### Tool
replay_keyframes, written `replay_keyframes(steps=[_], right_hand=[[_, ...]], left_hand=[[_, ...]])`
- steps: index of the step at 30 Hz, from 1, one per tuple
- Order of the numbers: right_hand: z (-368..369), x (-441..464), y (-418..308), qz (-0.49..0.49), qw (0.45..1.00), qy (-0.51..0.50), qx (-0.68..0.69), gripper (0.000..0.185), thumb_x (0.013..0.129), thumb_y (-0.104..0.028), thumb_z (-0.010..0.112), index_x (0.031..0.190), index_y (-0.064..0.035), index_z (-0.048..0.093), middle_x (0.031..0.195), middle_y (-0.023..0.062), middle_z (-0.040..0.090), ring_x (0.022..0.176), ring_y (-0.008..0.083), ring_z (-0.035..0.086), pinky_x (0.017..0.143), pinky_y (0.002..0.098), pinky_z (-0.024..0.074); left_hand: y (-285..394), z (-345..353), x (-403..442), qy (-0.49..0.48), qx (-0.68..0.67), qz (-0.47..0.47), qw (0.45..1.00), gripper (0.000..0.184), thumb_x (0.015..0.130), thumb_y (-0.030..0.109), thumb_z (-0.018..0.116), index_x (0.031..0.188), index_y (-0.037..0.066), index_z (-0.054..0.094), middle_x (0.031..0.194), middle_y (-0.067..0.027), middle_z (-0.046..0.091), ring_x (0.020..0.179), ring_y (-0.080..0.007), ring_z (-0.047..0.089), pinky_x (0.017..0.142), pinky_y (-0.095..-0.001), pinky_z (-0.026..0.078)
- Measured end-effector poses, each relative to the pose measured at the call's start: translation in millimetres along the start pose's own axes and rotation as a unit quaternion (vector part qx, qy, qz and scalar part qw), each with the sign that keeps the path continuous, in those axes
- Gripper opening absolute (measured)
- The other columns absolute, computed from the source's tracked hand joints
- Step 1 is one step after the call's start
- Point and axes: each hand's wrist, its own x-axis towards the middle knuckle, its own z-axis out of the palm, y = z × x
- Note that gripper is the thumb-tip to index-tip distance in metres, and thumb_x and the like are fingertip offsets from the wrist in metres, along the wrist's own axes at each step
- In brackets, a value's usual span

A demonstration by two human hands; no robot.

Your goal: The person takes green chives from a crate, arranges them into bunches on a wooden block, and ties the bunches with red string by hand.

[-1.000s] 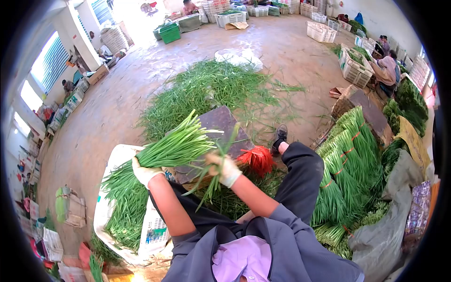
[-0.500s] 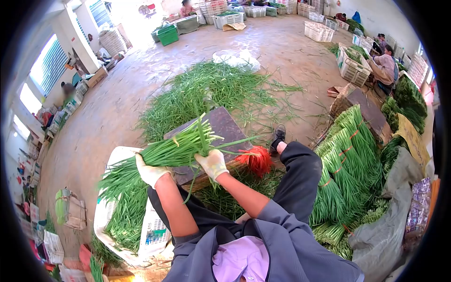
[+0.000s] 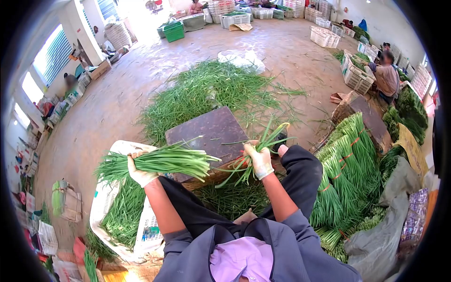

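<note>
My gloved left hand (image 3: 141,170) is wrapped round a thick bunch of green stalks (image 3: 176,160), whose pale ends point right over the near edge of a dark board (image 3: 206,131). Its leafy end hangs above a white basket (image 3: 101,209) of loose greens. At the board's right corner, my gloved right hand (image 3: 259,160) grips a small clump of loose stalks (image 3: 270,140). The red ties seen before are mostly hidden behind that hand and clump.
Beyond the board lies a heap of loose greens (image 3: 206,89). Tied bundles (image 3: 347,174) are stacked at my right, beside a grey sheet (image 3: 380,235). A co-worker (image 3: 387,77) sits by a crate (image 3: 357,75) at the back right.
My right hand has moved right, away from the bunch, with a small clump of stalks in it. The bunch in my left hand has dropped lower and lies more level.
</note>
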Motion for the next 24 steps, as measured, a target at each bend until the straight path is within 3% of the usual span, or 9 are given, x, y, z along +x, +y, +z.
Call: replay_keyframes(steps=[4,13,15,17,19,20,24], right_hand=[[19,-22,-20,0.007,0.993,-0.118,-0.01,0.023,0.091,-0.021,0.069,0.105,-0.0036,0.063,0.074,0.0019,0.066,0.052,0.0079,0.056,0.046,0.0219,0.0413],[47,-22,-41,0.012,0.982,-0.163,-0.092,0.028,0.09,-0.022,0.071,0.109,-0.0031,0.063,0.079,0.0031,0.067,0.055,0.0088,0.058,0.049,0.0236,0.0448],[55,-16,-32,-0.023,0.968,-0.194,-0.159,0.031,0.09,-0.021,0.072,0.114,-0.0031,0.063,0.086,0.0038,0.069,0.067,0.0122,0.063,0.062,0.027,0.0512],[64,-10,-24,-0.027,0.929,-0.277,-0.243,0.066,0.078,-0.024,0.081,0.135,-0.0041,0.052,0.119,0.0131,0.065,0.113,0.0234,0.061,0.099,0.0342,0.0469],[82,-16,-20,-0.194,0.88,-0.29,-0.322,0.091,0.071,-0.025,0.086,0.146,-0.0049,0.039,0.138,0.0182,0.053,0.128,0.029,0.052,0.107,0.0359,0.0406],[89,-13,-20,-0.185,0.861,-0.345,-0.323,0.101,0.069,-0.025,0.086,0.151,-0.0047,0.03,0.149,0.0191,0.041,0.138,0.0325,0.04,0.113,0.0375,0.034],[100,-8,-22,-0.168,0.839,-0.413,-0.311,0.094,0.072,-0.028,0.085,0.148,-0.0063,0.035,0.137,0.0222,0.053,0.128,0.0333,0.052,0.107,0.0369,0.0409]], left_hand=[[-1,-16,4,-0.072,-0.063,-0.001,0.995,0.01,0.095,0.019,0.06,0.095,0.009,0.061,0.08,0.0003,0.059,0.075,-0.0167,0.054,0.08,-0.0358,0.045],[-15,-5,-2,-0.174,-0.144,-0.079,0.971,0.009,0.086,0.011,0.065,0.094,0.012,0.059,0.079,0.0051,0.055,0.075,-0.0129,0.053,0.08,-0.0337,0.046],[-22,-3,-4,-0.18,-0.133,-0.073,0.972,0.014,0.083,0.01,0.068,0.093,0.013,0.057,0.079,0.0062,0.053,0.075,-0.012,0.052,0.08,-0.0325,0.046],[-30,1,-8,-0.197,-0.136,-0.098,0.966,0.017,0.083,0.01,0.069,0.093,0.013,0.056,0.08,0.0066,0.053,0.076,-0.0113,0.052,0.079,-0.0325,0.046],[-38,10,-15,-0.203,-0.138,-0.111,0.963,0.02,0.082,0.009,0.07,0.095,0.014,0.055,0.08,0.0069,0.053,0.077,-0.0106,0.052,0.079,-0.0324,0.045],[-42,9,-15,-0.222,-0.142,-0.138,0.955,0.021,0.082,0.01,0.07,0.096,0.014,0.055,0.081,0.0068,0.053,0.078,-0.0105,0.052,0.081,-0.0328,0.045],[-47,6,-12,-0.265,-0.09,-0.181,0.943,0.026,0.082,0.013,0.073,0.1,0.013,0.053,0.081,0.006,0.052,0.078,-0.0117,0.051,0.082,-0.035,0.044]])
